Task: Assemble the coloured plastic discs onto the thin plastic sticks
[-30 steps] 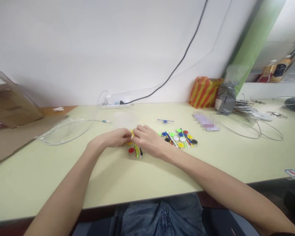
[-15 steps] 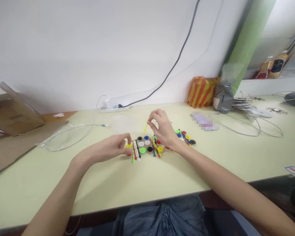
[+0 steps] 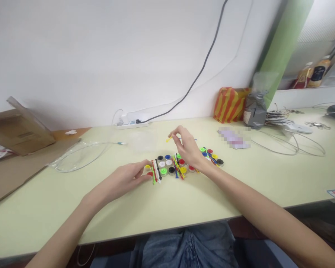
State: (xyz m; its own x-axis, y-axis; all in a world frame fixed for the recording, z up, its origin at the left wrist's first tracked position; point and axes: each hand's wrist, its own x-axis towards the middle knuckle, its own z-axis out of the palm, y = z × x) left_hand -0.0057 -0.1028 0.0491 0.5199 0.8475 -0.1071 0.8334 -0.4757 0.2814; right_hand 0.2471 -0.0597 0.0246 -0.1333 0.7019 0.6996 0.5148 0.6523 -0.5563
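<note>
A double row of small round plastic discs (image 3: 167, 164) in black, white, blue, green, yellow and red lies on the table, with thin coloured plastic sticks (image 3: 156, 172) laid among them. Above the row, my right hand (image 3: 186, 146) pinches a short yellow stick (image 3: 169, 139) between thumb and fingertip. My left hand (image 3: 127, 177) rests at the row's left end, fingers beside a yellow disc (image 3: 147, 167), holding nothing that I can see. A thin blue stick (image 3: 192, 139) lies behind my right hand, partly hidden.
The pale green table (image 3: 72, 201) carries a power strip (image 3: 132, 124), a clear plastic bag (image 3: 78, 160), cardboard (image 3: 19, 136), an orange-striped bag (image 3: 230, 105), a grey bag (image 3: 255, 111), a blurred flat item (image 3: 233, 137), wires and keys. Its front edge runs above my lap.
My right hand has moved away from my left and now sits above the far side of the row, still with the yellow stick. My left hand has slid slightly lower and right.
</note>
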